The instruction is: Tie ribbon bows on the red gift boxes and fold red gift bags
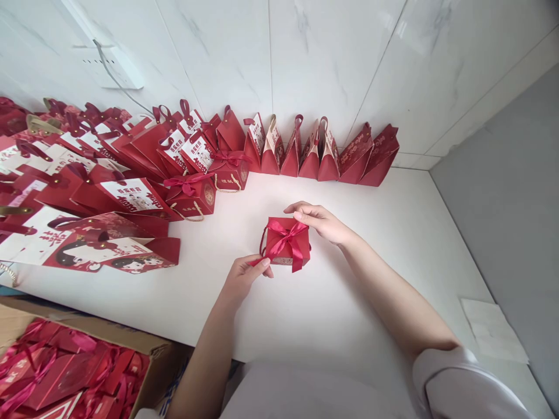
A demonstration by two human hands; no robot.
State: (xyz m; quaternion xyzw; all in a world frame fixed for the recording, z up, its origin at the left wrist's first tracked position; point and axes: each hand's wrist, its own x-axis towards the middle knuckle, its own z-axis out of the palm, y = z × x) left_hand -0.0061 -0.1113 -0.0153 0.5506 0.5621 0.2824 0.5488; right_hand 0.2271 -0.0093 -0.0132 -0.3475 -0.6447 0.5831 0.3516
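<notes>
- Head view: the left hand point(242, 279) has thumb and fingers pinched together on a tail of the red ribbon bow point(288, 235).
- The right hand point(325, 224) has its fingers loosely curved, thumb a little apart from them, at the far right corner of the box; whether the fingertips press on it I cannot tell.
- Between the two sets of fingers sits the small red gift box point(275, 227), on the white table point(314, 314), bow on top.
- Just beyond the left fingertips, a dark red cord handle point(262, 240) stands at the box's left side.
- Left of the fingers and farther back are two bow-tied boxes point(194, 201) with gold cords.
- Straight beyond the fingers, a row of red bags point(329, 163) stands along the tiled wall point(323, 58).
- Well left of the fingers, many more handled bags point(135, 195) crowd together, some with white printed fronts.
- Nearer the body and left of the left fingers, a cardboard carton point(152, 361) holds red packages point(65, 372).
- Far right of the right fingers lies white paper point(493, 329).
</notes>
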